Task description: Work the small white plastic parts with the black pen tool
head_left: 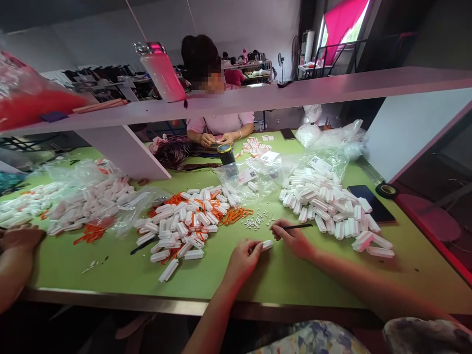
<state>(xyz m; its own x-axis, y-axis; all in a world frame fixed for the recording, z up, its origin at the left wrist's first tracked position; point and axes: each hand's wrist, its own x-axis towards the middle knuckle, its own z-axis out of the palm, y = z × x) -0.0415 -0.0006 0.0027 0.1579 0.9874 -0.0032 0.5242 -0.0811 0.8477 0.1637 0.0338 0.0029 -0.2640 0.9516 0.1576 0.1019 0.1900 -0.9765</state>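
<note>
My left hand (244, 256) pinches a small white plastic block (266, 245) just above the green table. To its right, my right hand (294, 240) is closed round a thin dark tool (303, 226), its tip by the fingertips near the tiny white pieces (257, 220) scattered on the table. A heap of white blocks mixed with orange clips (184, 223) lies left of my hands. Another heap of white blocks (328, 201) lies to the right, beyond my right hand. Loose orange clips (238, 215) rest at the first heap's edge.
A person (217, 123) works across the table (121, 270); another person's hand (22, 238) is at far left. A raised shelf (236, 101) crosses above the table, holding a bottle (162, 71). Plastic bags (254, 179), a dark can (226, 155) and black tape (386, 190) lie beyond my hands.
</note>
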